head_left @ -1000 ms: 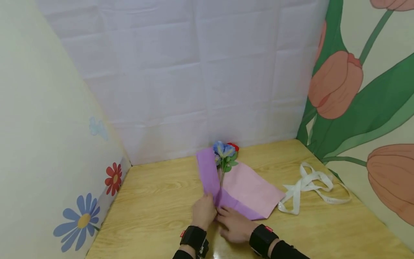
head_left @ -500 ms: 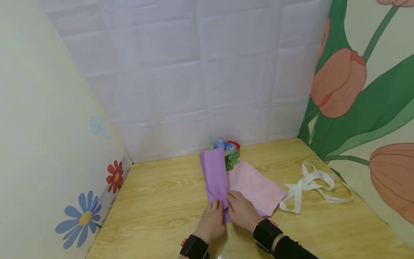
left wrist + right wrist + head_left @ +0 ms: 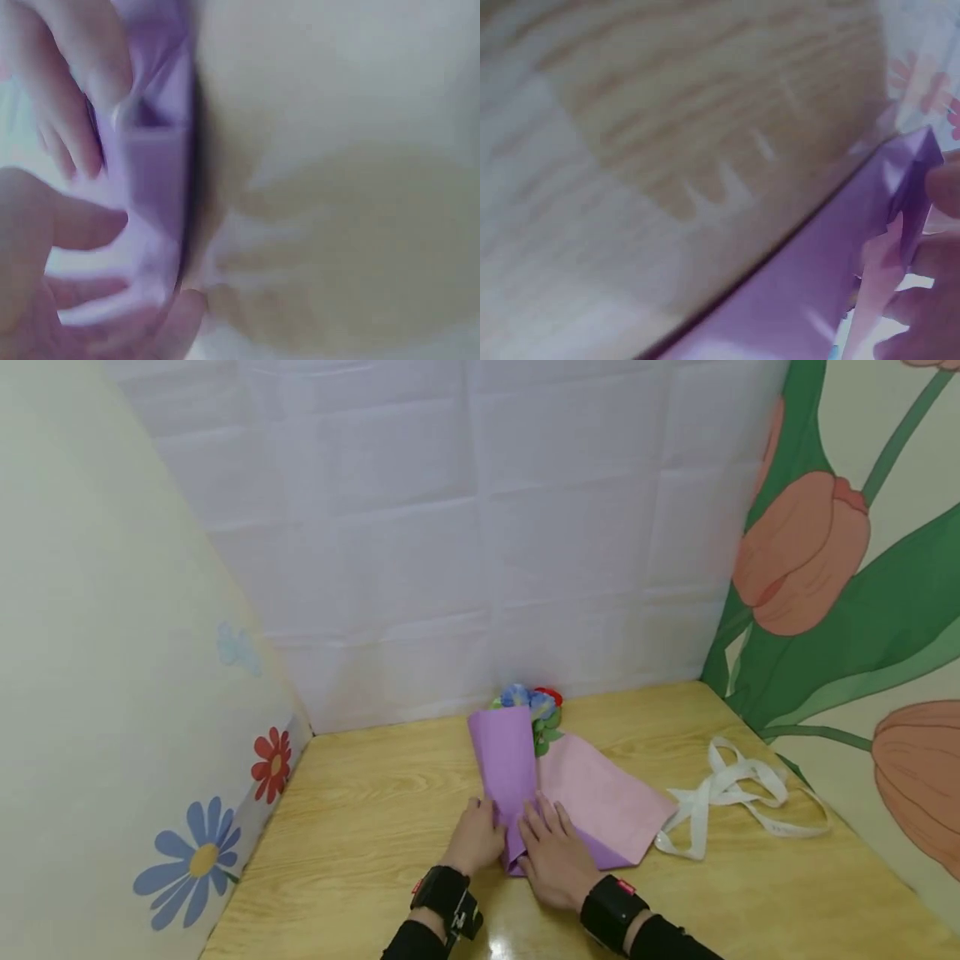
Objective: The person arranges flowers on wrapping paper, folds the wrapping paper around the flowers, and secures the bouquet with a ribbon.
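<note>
Wrapping paper (image 3: 504, 752), purple outside and pink inside, lies on the table with its left side folded over the stems of a small bunch of artificial flowers (image 3: 542, 703). Blue and red blooms with green leaves stick out at the top; the stems are hidden. My left hand (image 3: 476, 837) grips the left edge of the folded paper near its lower end, fingers curled. With fairly straight fingers, my right hand (image 3: 557, 856) presses on the fold beside it. Up close in the left wrist view, the purple paper (image 3: 156, 172) is creased at the bottom.
To the right of the paper, a white ribbon (image 3: 701, 797) lies in loose loops on the wooden table (image 3: 375, 802). White cloth (image 3: 390, 552) hangs behind the table, and walls with painted flowers stand at both sides.
The left purple flap has come over to the right and covers the stems. My right hand moved onto the fold and flattened there; my left hand shifted to the paper's left edge.
</note>
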`<move>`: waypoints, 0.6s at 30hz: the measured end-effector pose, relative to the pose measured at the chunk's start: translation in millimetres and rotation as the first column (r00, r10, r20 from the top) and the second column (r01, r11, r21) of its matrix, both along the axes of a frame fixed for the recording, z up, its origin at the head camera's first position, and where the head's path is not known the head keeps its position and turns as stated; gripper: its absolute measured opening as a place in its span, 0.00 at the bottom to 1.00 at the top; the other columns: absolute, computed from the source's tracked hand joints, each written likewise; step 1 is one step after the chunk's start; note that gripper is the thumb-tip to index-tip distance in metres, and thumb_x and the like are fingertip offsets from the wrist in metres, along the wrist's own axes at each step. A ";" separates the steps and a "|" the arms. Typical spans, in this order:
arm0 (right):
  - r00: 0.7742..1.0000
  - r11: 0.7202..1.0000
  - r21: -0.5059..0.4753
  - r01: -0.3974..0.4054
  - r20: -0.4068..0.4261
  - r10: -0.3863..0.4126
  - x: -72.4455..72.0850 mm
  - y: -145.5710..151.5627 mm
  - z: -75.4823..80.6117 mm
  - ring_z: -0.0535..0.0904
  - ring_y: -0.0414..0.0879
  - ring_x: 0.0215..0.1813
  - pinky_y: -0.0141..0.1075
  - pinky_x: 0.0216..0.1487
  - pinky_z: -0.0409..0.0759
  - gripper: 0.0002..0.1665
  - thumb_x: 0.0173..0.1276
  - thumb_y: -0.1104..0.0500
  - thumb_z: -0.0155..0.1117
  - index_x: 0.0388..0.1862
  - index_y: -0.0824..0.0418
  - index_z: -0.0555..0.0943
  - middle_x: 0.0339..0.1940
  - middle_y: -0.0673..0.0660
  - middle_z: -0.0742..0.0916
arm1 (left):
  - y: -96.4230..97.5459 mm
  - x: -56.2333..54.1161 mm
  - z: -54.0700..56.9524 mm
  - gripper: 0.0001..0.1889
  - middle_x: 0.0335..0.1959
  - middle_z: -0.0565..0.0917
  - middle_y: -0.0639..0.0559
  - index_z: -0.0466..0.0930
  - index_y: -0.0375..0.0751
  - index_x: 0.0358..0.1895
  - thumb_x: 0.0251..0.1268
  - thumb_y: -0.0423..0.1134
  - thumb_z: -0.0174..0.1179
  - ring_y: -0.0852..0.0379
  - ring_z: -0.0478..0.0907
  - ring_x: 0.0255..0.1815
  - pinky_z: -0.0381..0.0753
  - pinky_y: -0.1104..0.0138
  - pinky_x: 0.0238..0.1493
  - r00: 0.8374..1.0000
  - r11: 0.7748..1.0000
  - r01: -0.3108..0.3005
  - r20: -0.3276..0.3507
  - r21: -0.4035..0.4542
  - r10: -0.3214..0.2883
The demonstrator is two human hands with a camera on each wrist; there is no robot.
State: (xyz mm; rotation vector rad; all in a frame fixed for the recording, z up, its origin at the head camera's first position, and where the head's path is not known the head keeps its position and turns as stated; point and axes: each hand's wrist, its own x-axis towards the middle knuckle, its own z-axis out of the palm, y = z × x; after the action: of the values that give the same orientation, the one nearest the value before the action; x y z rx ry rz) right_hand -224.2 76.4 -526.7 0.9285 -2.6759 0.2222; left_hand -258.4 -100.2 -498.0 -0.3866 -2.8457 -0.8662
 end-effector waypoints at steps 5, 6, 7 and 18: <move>0.999 0.995 0.099 -0.032 0.015 0.030 1.2 -3.7 -3.1 0.50 0.60 0.82 0.56 0.78 0.50 0.38 0.77 0.37 0.49 0.78 0.54 0.67 0.81 0.58 0.63 | -4.2 -48.1 -1.4 0.34 0.56 0.76 0.21 0.65 0.19 0.66 0.67 0.42 0.64 0.29 0.77 0.57 0.77 0.43 0.57 0.953 0.928 -0.264 0.218 0.264 0.209; 0.999 0.992 0.115 -0.045 0.031 0.042 2.6 -4.1 -4.2 0.50 0.60 0.82 0.55 0.78 0.51 0.38 0.77 0.36 0.48 0.79 0.53 0.66 0.82 0.57 0.63 | -6.5 -53.8 -3.2 0.32 0.54 0.78 0.23 0.69 0.19 0.63 0.67 0.43 0.65 0.30 0.78 0.55 0.79 0.45 0.55 0.944 0.913 -0.294 0.237 0.281 0.231; 0.997 0.991 0.122 -0.054 0.057 0.048 4.0 -4.3 -5.2 0.50 0.60 0.82 0.55 0.78 0.51 0.38 0.78 0.35 0.47 0.79 0.52 0.66 0.81 0.57 0.63 | -9.0 -58.1 -6.2 0.29 0.51 0.81 0.25 0.73 0.19 0.59 0.67 0.43 0.65 0.33 0.81 0.51 0.81 0.49 0.51 0.935 0.904 -0.321 0.248 0.283 0.254; 0.949 0.991 0.060 -0.118 0.300 0.095 -6.8 10.8 -3.3 0.55 0.57 0.81 0.59 0.77 0.50 0.44 0.78 0.31 0.42 0.81 0.56 0.62 0.81 0.60 0.62 | -6.4 -82.8 -23.4 0.23 0.44 0.79 0.29 0.74 0.25 0.54 0.52 0.27 0.65 0.32 0.80 0.42 0.82 0.48 0.39 0.932 0.947 -0.322 -0.172 0.003 0.318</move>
State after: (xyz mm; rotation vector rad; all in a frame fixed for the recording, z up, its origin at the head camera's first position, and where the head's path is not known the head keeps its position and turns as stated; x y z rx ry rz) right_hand -231.0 87.2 -530.0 1.1471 -2.9271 0.3057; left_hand -341.3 -106.5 -521.5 0.0056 -2.6574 -0.6969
